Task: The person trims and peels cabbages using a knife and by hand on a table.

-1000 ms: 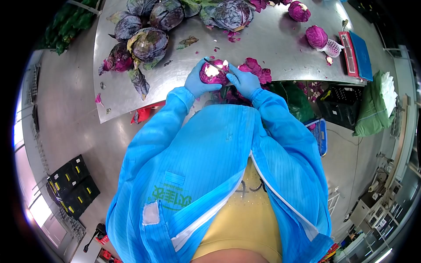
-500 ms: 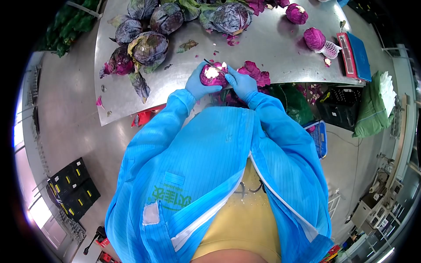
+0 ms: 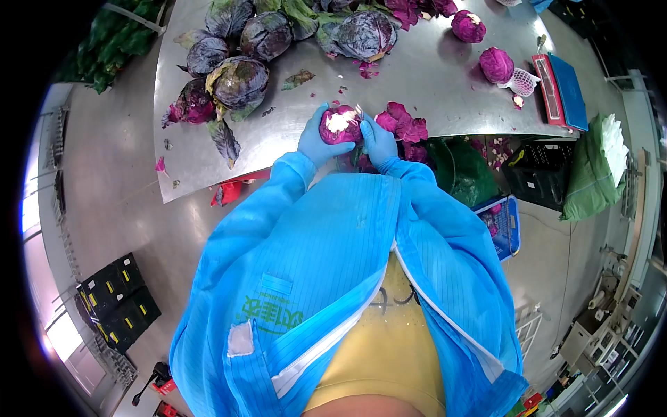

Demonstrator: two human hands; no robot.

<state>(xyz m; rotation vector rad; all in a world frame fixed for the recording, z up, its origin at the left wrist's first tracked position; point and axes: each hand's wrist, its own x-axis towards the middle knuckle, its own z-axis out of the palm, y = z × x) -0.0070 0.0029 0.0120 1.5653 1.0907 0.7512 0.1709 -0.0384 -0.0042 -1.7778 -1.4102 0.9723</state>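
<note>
A trimmed red cabbage with a pale cut stem end facing up is held just over the near edge of the steel table. My gloved left hand wraps round its left and lower side. On its right side is my gloved right hand, closed round a knife; only a thin part of the blade shows, upright against the cabbage's edge, and the handle is hidden in the glove. Loose purple cabbage leaves lie right of my right hand, at the table edge.
Several untrimmed cabbages are piled at the table's left and back. Two trimmed heads, a white foam net and a blue folder lie to the right. Below the edge are a green bag, a black crate and a blue basket.
The knife has swung from lying across the top of the cabbage to standing at its right edge. My right hand has turned and moved slightly left and down.
</note>
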